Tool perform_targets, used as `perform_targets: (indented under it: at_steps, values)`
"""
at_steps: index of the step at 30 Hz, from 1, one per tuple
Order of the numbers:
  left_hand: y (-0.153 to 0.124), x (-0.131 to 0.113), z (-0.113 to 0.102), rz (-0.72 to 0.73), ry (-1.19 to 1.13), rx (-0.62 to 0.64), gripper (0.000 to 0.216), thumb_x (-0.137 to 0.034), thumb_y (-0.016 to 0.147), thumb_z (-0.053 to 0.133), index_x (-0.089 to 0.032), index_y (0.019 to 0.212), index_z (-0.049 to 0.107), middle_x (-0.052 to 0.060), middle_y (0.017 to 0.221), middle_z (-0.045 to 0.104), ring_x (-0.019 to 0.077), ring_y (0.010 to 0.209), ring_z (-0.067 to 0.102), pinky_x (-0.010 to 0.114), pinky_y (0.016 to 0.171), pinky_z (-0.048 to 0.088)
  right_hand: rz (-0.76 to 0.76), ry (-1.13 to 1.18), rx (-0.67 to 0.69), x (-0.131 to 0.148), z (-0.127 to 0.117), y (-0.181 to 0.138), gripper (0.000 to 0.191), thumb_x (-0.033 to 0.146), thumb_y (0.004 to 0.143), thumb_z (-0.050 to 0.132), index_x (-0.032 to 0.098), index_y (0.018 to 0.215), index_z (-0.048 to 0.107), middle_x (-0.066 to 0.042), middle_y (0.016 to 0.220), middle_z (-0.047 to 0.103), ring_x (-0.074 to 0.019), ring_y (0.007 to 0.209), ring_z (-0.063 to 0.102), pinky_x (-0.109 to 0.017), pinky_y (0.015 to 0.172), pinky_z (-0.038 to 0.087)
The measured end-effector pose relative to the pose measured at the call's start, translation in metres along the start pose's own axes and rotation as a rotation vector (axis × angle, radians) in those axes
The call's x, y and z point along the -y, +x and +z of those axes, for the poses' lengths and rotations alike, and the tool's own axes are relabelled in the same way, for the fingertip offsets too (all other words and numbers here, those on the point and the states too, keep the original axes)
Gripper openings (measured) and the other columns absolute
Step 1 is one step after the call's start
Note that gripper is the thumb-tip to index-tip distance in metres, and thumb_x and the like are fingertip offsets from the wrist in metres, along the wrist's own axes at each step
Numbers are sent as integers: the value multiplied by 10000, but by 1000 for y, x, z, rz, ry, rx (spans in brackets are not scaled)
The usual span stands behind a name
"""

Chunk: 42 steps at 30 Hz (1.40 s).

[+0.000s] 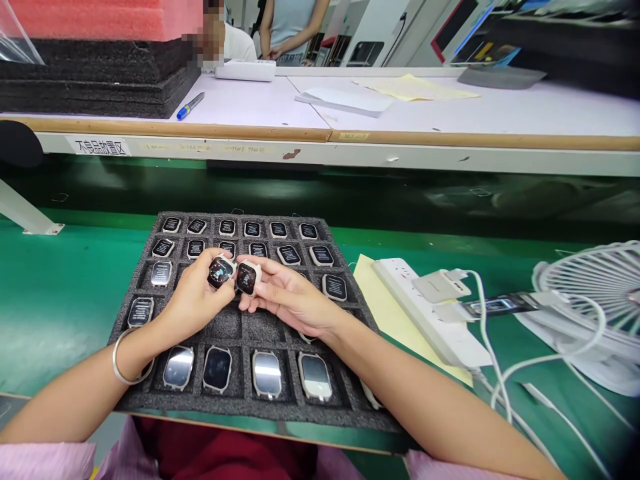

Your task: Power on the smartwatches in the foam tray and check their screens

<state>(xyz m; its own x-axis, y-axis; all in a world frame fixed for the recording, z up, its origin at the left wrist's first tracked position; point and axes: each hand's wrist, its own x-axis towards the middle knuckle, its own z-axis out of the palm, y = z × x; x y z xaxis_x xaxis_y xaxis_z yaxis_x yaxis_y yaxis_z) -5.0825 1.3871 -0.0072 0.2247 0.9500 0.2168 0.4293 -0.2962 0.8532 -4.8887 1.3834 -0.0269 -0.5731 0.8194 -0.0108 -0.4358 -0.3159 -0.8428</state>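
Observation:
My left hand (197, 293) grips a square smartwatch case (221, 272) whose dark screen shows a lit watch face. Close beside it, a second smartwatch case (247, 277) with a dim dial on its screen is pinched in my right hand (287, 293). Both are held above a dark grey foam tray (225, 403) with square pockets. Strapless watches sit in many pockets; the back rows show lines of text, while a front-row watch (217, 369) has a dark screen. Two pockets below my hands hold nothing. My forearms hide part of the tray.
On the right lie a white power strip (425, 310) with a charger (441, 285), a yellow sheet (373, 287), loose white cables and a white fan (595, 293). A raised shelf (240, 103) behind carries foam blocks (100, 77), a blue pen (191, 107) and papers. People are beyond it.

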Motion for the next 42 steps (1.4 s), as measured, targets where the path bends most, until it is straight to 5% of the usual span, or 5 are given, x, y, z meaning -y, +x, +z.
perform_targets:
  at_steps: [42]
  values:
    - [-3,-1,1,-9,-11,39,315,-267,791,569,-190,1096,551,25,918,665,176,830,625,289,717,495,-37,-67,4,1,5,-3,509,300,845,787,213,1279,537,-17,951,698,-146,827,715,-285,759,557]
